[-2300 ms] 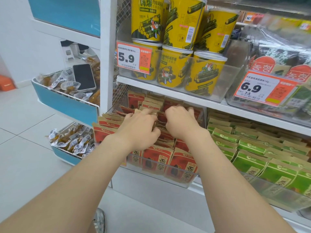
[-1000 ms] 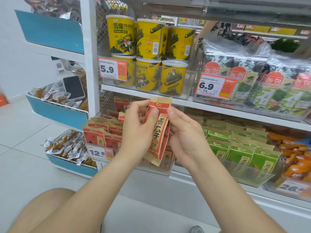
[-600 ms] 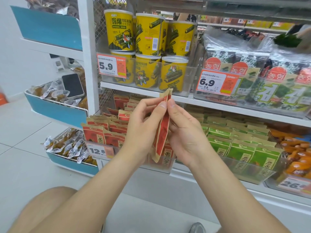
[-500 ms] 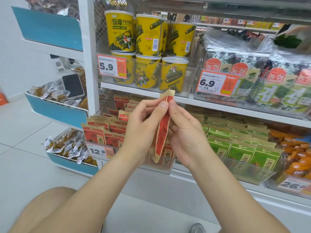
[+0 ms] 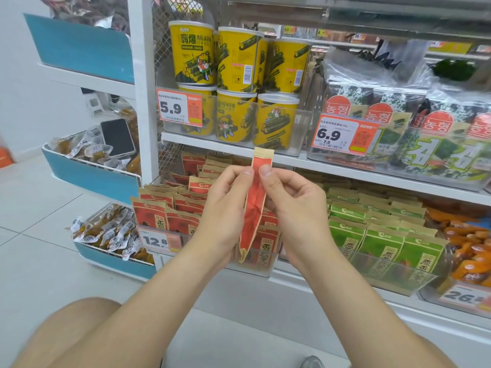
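Red sunflower-seed packet [image 5: 256, 200] is held up edge-on between both hands in front of the white shelving rack [image 5: 143, 102]. It stands nearly upright, with its tan sealed top just below the upper shelf board [image 5: 345, 168]. Its lower end hangs in front of the clear tray of matching red packets [image 5: 156, 213]. The left hand [image 5: 223, 208] holds its left face and the right hand [image 5: 295, 208] its right face. The fingers [image 5: 265, 171] of both are curled, and their tips pinch the packet from either side near its top. Pale floor tiles [image 5: 39, 274] spread out to the left of the rack, and a bare knee [image 5: 66, 333] shows at the bottom edge. On the rack's left side hang blue-fronted bins [image 5: 87, 176], the lowest one heaped with small wrapped snacks [image 5: 106, 232]. On the upper shelf, Korean seaweed packs [image 5: 435, 144] fill a clear tray on the right, with yellow seaweed-roll tubs [image 5: 195, 53] stacked two high to their left. On the lower shelf, green packets [image 5: 382, 243] stand in rows just right of the red ones, and orange packs [image 5: 467, 240] lie further right. A dark phone [image 5: 117, 138] lies face up on the snacks in the middle bin. Price tags read 5.9 [image 5: 178, 108] under the tubs, 6.9 [image 5: 342, 136] under the seaweed packs and 12.8 [image 5: 156, 241] on the red packets' tray.
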Available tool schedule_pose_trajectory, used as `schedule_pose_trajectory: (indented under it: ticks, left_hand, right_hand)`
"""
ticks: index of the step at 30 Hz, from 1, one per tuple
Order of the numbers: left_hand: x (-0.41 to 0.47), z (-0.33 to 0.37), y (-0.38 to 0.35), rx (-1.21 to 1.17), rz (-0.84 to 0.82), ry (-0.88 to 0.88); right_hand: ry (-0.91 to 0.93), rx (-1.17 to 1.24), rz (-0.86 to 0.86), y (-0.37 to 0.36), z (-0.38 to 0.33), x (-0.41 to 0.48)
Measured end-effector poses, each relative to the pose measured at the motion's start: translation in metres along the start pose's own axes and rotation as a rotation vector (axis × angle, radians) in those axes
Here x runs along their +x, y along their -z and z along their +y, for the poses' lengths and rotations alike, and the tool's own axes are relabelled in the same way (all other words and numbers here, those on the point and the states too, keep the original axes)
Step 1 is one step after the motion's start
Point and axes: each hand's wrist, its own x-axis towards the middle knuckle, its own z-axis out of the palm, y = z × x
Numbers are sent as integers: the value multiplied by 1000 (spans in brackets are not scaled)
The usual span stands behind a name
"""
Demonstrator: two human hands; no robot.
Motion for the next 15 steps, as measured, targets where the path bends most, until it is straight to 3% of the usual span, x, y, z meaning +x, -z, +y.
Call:
schedule_pose_trajectory:
  ticks: [6,11,15]
  left_hand:
    - [4,-2,1,-225,65,106]
    - [11,3,8,-267,202,134]
    - [14,5,11,-201,129,132]
  right_hand:
    - [83,-302,-120,0,0,1]
    - [-83,-465,-331,4,-3,-2]
    - [-73,-373,-215,0,-5,-3]
